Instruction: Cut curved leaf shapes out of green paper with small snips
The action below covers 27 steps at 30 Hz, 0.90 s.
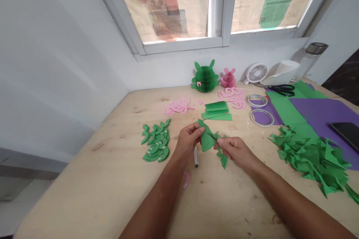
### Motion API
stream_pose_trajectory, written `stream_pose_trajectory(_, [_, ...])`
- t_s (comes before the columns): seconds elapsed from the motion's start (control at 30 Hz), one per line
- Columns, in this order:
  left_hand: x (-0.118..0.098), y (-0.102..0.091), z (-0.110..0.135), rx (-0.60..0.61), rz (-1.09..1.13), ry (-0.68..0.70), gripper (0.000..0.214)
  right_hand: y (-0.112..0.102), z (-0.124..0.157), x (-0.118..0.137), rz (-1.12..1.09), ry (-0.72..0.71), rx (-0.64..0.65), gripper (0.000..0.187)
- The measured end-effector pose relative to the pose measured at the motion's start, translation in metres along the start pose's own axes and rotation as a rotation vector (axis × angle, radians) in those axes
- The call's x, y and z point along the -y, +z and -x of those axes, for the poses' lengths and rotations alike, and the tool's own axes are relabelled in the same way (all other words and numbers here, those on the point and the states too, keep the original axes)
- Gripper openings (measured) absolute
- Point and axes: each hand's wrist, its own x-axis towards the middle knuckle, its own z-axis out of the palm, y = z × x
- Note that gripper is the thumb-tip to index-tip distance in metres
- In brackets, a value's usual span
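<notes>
My left hand (188, 140) pinching green paper (206, 138), my right hand (234, 151) gripping a thin dark tool (212, 137) against it

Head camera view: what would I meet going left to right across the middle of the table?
Green curved paper cut-outs → left hand → green paper piece → right hand → heap of green paper scraps → black phone

Along the far edge of the wooden table (92, 183) stand a green honeycomb paper rabbit (205, 78), a pink one (228, 79) and a small white fan (256, 73); black-handled scissors (284, 89) and two tape rolls (250, 101) lie right, beside purple card (322, 114).
</notes>
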Motion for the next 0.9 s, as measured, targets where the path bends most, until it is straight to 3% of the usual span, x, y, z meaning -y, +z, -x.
stream_pose_trajectory(0.9, [-0.0036,0.0028,0.0018,-0.039,-0.021,0.005,0.023,-0.0017,-0.0013,0.0005,0.072,-0.030,0.002,0.049])
